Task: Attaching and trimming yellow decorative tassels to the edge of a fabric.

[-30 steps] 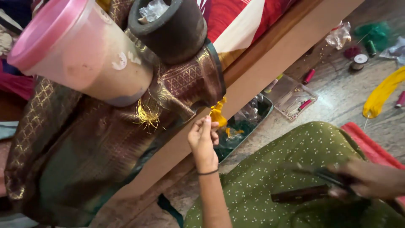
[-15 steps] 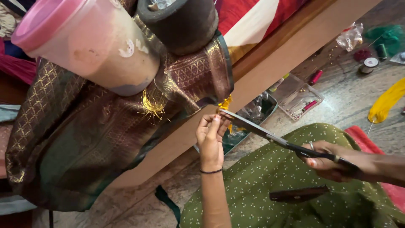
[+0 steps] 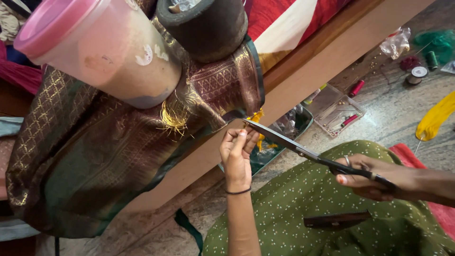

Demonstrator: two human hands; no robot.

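Soft even daylight, sharp, faint shadows

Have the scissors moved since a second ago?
Yes. The scissors in the right hand swung up from the lap toward the wooden bed rail, tips reaching the left hand.

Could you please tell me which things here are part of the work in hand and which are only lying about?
In use:
left hand
yellow tassel threads
scissors
right hand
brocade cloth

Lying about:
comb
thread spools
clear compartment box
yellow cloth
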